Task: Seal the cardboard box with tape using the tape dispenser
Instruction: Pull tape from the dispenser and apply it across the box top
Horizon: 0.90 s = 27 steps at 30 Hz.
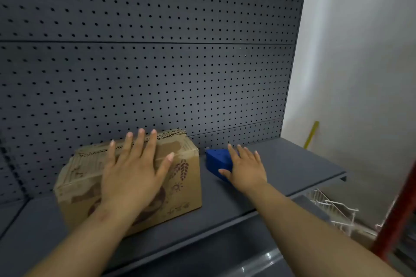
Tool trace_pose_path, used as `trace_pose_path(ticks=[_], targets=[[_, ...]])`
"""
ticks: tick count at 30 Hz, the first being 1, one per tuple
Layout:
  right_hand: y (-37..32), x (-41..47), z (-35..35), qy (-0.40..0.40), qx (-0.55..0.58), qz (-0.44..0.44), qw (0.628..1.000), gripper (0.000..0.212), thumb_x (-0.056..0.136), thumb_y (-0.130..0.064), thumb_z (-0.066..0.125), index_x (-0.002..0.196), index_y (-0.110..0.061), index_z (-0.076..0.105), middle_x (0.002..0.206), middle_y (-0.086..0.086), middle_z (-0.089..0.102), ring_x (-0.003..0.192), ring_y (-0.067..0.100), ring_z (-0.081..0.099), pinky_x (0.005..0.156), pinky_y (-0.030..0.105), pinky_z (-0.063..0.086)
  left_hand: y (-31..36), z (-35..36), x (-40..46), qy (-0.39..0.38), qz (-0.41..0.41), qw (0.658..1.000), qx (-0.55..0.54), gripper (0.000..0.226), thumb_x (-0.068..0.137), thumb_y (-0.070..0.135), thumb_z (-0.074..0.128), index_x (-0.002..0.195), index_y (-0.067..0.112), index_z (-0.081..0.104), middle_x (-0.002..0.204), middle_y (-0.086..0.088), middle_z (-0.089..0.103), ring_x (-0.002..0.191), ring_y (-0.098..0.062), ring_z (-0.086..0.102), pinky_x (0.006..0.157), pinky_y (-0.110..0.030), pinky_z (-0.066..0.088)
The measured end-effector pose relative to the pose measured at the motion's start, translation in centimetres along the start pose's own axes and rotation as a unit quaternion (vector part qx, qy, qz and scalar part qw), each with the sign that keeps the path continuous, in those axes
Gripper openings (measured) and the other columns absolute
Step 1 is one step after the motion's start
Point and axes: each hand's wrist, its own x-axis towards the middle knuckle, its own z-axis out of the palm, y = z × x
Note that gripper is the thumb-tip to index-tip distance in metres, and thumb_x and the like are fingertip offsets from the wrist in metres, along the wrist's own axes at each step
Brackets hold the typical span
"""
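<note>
A worn brown cardboard box (182,177) with dark red printing sits on the grey metal shelf (292,164), its top flaps folded down. My left hand (132,173) lies flat on the box's top and front, fingers spread. To the right of the box lies a blue tape dispenser (217,161). My right hand (245,168) rests on the dispenser's right side with fingers spread over it and the thumb at its lower front corner; the fingers are not closed around it. The hand hides part of the dispenser.
A dark pegboard panel (157,63) rises right behind the shelf. A white wall (360,74) stands to the right, with a yellow strip (311,135) leaning on it. White wire racks (333,207) and a red post (396,216) lie below right.
</note>
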Motion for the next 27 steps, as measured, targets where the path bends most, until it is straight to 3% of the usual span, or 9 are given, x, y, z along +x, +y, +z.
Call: trace_pose_path(ticks=[4,8,12,14,18,22,27], targets=[[0.3,0.8,1.4,-0.030,-0.014,0.003,0.999,0.079,0.088,-0.058,0.039,0.148,-0.024,0.000,0.154,0.011,0.021,0.142,0.027,0.019,0.118,0.043,0.005,0.0,0.7,0.0,0.039,-0.007,0.999,0.001,0.084,0.073,0.069,-0.020,0.147,0.031,-0.010,0.158,0.002,-0.003,0.145,-0.016,-0.004,0.114,-0.041,-0.013],[0.6,1.8,2.1,-0.043,-0.038,-0.009,0.998,0.075,0.089,-0.051,0.044,0.148,-0.023,0.007,0.128,0.012,0.053,0.119,0.029,0.049,0.113,0.041,0.023,0.4,0.9,0.2,0.033,-0.028,0.999,0.009,0.085,0.073,0.068,-0.019,0.148,0.031,-0.008,0.159,0.002,-0.001,0.146,-0.016,-0.003,0.115,-0.041,-0.011],[1.3,2.3,2.1,-0.019,-0.022,-0.035,0.999,0.063,0.092,-0.032,0.050,0.146,-0.022,0.018,0.111,0.008,0.065,0.100,0.026,0.061,0.088,0.036,0.046,0.7,0.8,0.1,0.026,-0.048,0.999,0.006,0.085,0.073,0.068,-0.018,0.149,0.031,-0.005,0.159,0.002,0.001,0.146,-0.016,-0.002,0.115,-0.040,-0.011],[1.9,2.5,1.3,-0.016,0.002,-0.046,0.999,0.061,0.091,-0.031,0.052,0.145,-0.024,0.025,0.114,0.007,0.066,0.100,0.025,0.061,0.087,0.035,0.047,0.7,0.6,0.1,0.023,-0.056,0.998,-0.004,0.084,0.074,0.069,-0.016,0.149,0.031,-0.004,0.159,0.002,0.002,0.146,-0.015,-0.002,0.115,-0.039,-0.010],[3.2,3.0,-3.5,-0.011,0.090,-0.085,0.992,0.059,0.088,-0.031,0.058,0.142,-0.028,0.033,0.134,0.006,0.054,0.119,0.026,0.051,0.099,0.033,0.040,0.5,-0.4,0.5,0.021,-0.070,0.996,-0.057,0.075,0.084,0.067,0.000,0.149,0.029,0.000,0.158,0.005,0.004,0.145,-0.010,-0.002,0.115,-0.035,-0.011],[3.0,2.4,-10.7,0.028,0.146,-0.177,0.973,0.059,0.086,-0.028,0.061,0.140,-0.031,0.036,0.144,-0.001,0.044,0.131,0.023,0.038,0.104,0.030,0.031,-0.1,-1.8,1.6,0.031,-0.081,0.987,-0.134,0.078,0.081,0.067,0.003,0.149,0.029,0.008,0.158,0.006,0.010,0.145,-0.010,0.003,0.115,-0.034,-0.009],[1.1,0.9,-18.2,0.054,0.230,-0.270,0.933,0.057,0.083,-0.023,0.066,0.132,-0.042,0.044,0.134,-0.007,0.049,0.109,0.012,0.045,0.083,0.022,0.035,-1.6,-4.3,3.3,0.045,-0.094,0.979,-0.177,0.081,0.080,0.066,0.004,0.150,0.026,0.014,0.158,0.004,0.014,0.145,-0.011,0.006,0.117,-0.036,-0.007]])
